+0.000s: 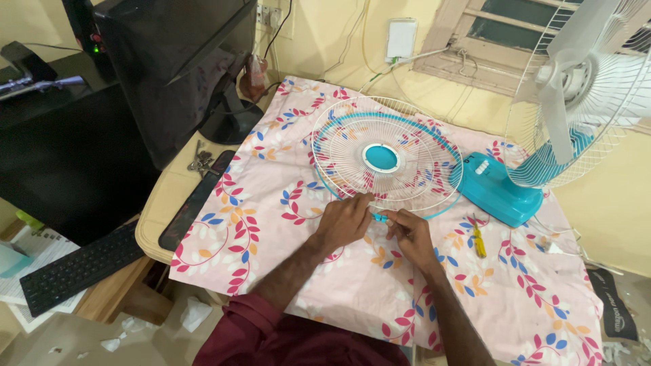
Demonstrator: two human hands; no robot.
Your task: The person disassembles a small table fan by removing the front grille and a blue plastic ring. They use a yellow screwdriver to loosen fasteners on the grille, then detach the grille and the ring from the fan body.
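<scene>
At the middle of the frame, left hand (344, 220) and right hand (409, 234) pinch the teal clip (380, 217) on the fan guard (386, 156); steadying the rim seems wise.

Head camera, single view, looking steeply down from above.

Worn at head height, facing forward across a cloth-covered table (285, 203) toward the wall; both forearms enter from the bottom edge, close to the lens. The standing fan (576, 102) is cut by the right edge, probably nearest of all. No second view overlaps.
</scene>
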